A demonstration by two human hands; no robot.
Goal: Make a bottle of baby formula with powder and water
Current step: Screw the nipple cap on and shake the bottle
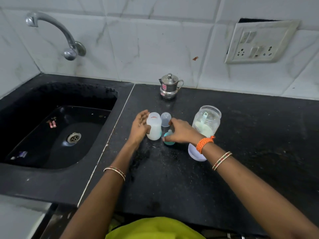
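Black counter (pixel 224 169): uncapped baby bottle (pixel 154 126) of milky white liquid, upright

Black speckled counter (pixel 215 161); milky-white bottle (pixel 154 128); teal nipple ring (pixel 168 139); orange wrist thread (pixel 204 143).

Right hand (pixel 181 132) covers most of the teal nipple ring (pixel 167 141), grip unclear; right wrist hides part of the lilac lid (pixel 194 153); left hand (pixel 140 127) thumb behind the bottle (pixel 154 126); scoop (pixel 204 118) in jar (pixel 207 120) blurred; elbows cut off at bottom edge.
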